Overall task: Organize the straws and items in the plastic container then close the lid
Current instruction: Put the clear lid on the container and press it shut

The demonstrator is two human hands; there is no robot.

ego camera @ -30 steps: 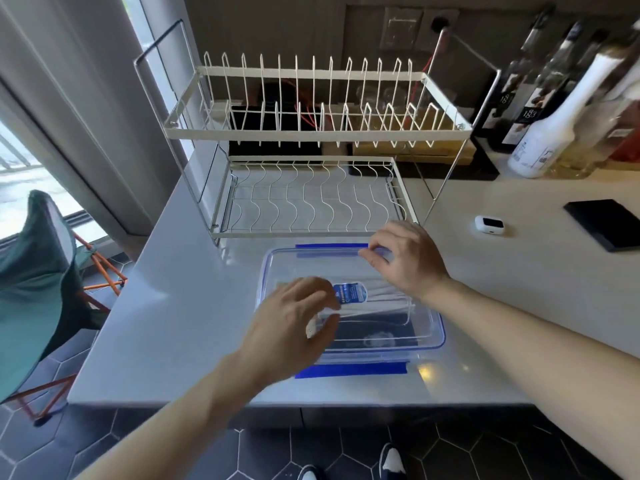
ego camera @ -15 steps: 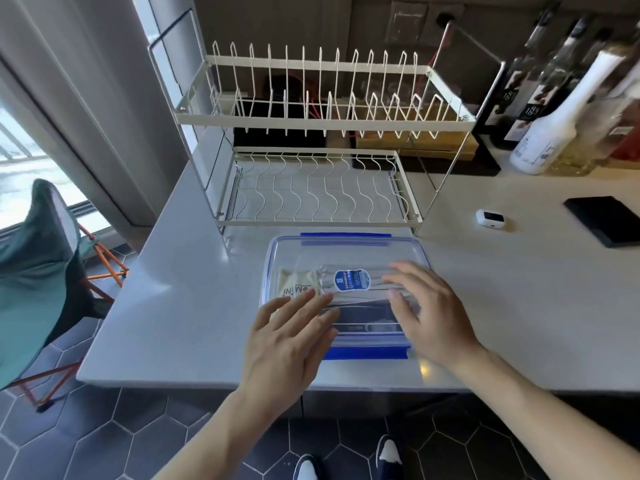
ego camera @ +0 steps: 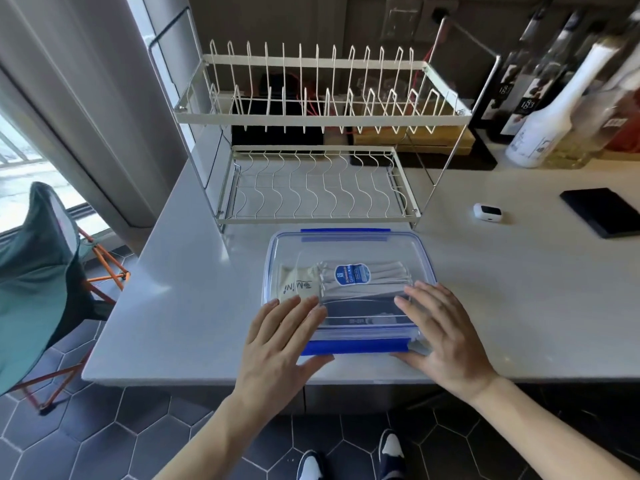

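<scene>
Both hands have come back toward the near edge since a moment ago: the right one was up at the far side of the lid and the left was curled over the label, and now both lie flat with fingers spread. The left hand [ego camera: 277, 344] rests on the near left corner of the clear plastic lid with blue latches [ego camera: 346, 247], its grip released, fingers straight. The right hand [ego camera: 440, 337] presses the near right corner the same way, grasping nothing.

The clear rectangular plastic container [ego camera: 268, 271] sits on the pale grey bench [ego camera: 180, 306], just in front of the cream wire dish rack [ego camera: 322, 188]. Inside it, seen through the lid, a bundle of white straws with a round blue label [ego camera: 360, 277] lies lengthwise, with a pale paper packet printed with lettering [ego camera: 294, 287] at its left end.

The lid looks seated, so I'd say the step now is sealing it. To do it well, keep both palms pressing evenly so the lid stays square, then fold the near blue latch flap [ego camera: 356, 346] down until it catches. The far blue latch flap [ego camera: 346, 231] wants the same; whether it is already snapped I cannot tell. Uneven pressure could lift one corner.
</scene>
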